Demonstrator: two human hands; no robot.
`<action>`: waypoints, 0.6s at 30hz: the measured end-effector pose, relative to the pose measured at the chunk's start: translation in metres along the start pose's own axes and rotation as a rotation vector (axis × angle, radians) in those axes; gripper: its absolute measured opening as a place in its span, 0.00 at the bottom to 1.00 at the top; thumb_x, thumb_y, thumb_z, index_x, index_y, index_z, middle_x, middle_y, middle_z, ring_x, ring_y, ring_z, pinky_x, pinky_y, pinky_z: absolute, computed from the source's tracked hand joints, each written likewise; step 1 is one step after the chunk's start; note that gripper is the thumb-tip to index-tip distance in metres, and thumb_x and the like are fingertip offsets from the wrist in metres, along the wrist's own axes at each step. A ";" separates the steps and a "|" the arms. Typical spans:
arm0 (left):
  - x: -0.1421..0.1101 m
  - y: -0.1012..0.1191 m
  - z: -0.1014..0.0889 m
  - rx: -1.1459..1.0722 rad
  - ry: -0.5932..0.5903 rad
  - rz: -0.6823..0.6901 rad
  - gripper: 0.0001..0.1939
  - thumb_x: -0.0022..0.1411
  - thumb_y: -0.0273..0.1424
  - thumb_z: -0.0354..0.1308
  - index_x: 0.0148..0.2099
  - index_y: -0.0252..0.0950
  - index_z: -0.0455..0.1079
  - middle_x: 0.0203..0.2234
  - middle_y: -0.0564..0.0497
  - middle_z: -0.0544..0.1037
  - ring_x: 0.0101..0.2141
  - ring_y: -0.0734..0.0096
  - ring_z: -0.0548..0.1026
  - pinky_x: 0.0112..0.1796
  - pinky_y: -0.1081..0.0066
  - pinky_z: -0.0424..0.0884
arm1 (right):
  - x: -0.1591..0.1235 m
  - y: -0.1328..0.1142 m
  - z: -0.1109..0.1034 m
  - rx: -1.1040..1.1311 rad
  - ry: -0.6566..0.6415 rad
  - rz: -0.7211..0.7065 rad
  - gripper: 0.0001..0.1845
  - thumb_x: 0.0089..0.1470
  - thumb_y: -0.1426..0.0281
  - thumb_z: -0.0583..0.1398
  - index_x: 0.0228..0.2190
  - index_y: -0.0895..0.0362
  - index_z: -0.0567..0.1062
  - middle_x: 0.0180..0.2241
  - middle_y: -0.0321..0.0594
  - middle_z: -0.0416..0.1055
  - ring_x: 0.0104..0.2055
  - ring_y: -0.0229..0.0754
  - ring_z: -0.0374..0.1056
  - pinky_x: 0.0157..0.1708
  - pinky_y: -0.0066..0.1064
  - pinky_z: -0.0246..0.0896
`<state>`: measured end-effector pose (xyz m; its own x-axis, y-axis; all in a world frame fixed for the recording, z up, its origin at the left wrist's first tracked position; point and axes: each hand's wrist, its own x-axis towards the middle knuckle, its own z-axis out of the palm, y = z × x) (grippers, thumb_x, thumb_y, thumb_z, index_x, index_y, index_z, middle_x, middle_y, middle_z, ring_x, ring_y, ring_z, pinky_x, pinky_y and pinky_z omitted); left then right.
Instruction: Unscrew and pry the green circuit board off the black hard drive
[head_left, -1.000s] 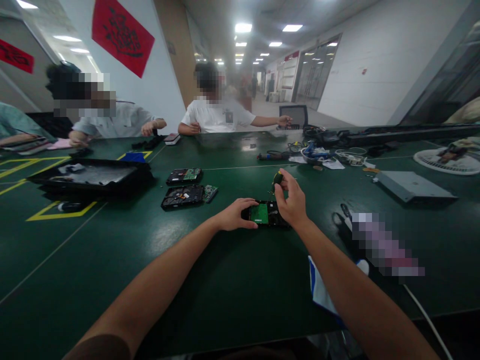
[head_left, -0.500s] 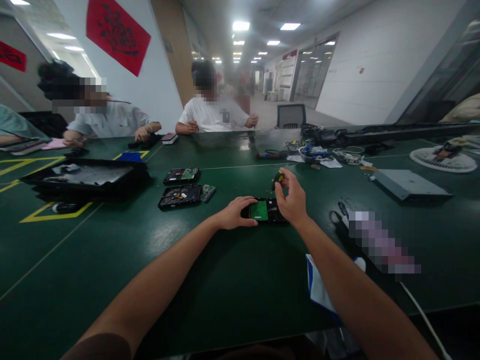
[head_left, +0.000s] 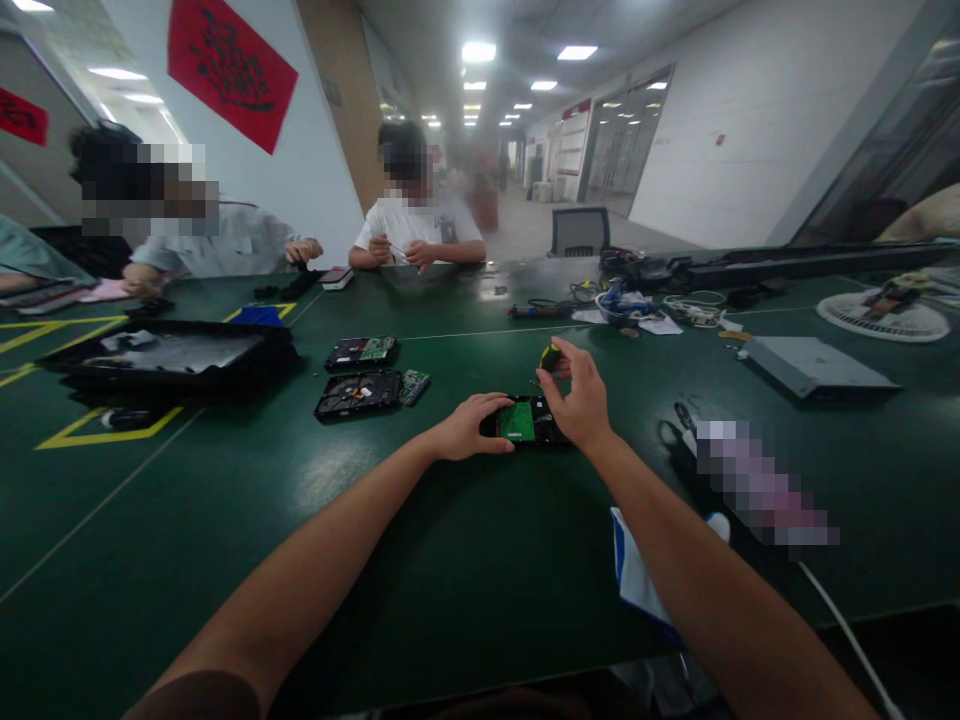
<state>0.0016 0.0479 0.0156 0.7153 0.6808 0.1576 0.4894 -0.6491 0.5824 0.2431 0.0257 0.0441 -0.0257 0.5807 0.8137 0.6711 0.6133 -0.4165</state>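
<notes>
Head view: our left fingers [head_left: 491, 402] clasped the hard drive [head_left: 519, 424] while our right fingers [head_left: 574, 356] pinched the screwdriver [head_left: 550, 357], which could have slipped under slanted pressure.

Green table [head_left: 420, 590]: black tray [head_left: 251, 372] left; three hard drives [head_left: 521, 421], small circuit board [head_left: 415, 387] toward middle; grey metal case [head_left: 817, 364] right.

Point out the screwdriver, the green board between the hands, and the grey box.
Screwdriver [head_left: 550, 356]: head view, on its handle.
Green board [head_left: 517, 421]: head view, its middle.
Grey box [head_left: 819, 363]: head view, top face.
</notes>
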 end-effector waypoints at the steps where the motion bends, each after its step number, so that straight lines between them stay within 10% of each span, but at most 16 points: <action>1: 0.000 0.000 0.000 -0.001 -0.001 -0.003 0.45 0.55 0.52 0.67 0.70 0.43 0.58 0.68 0.41 0.61 0.66 0.46 0.59 0.65 0.48 0.55 | 0.000 0.000 0.000 -0.002 -0.003 0.002 0.27 0.63 0.65 0.59 0.62 0.50 0.63 0.53 0.48 0.70 0.47 0.50 0.72 0.48 0.50 0.74; 18: -0.001 0.000 -0.002 -0.010 -0.014 -0.018 0.46 0.55 0.53 0.67 0.70 0.44 0.57 0.69 0.42 0.60 0.67 0.46 0.58 0.65 0.46 0.54 | -0.002 0.002 0.000 0.013 0.012 0.023 0.28 0.63 0.65 0.58 0.63 0.51 0.62 0.55 0.50 0.69 0.48 0.51 0.73 0.47 0.50 0.75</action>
<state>0.0004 0.0478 0.0169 0.7136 0.6873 0.1357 0.4974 -0.6334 0.5928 0.2448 0.0262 0.0418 -0.0018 0.5882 0.8087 0.6617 0.6070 -0.4401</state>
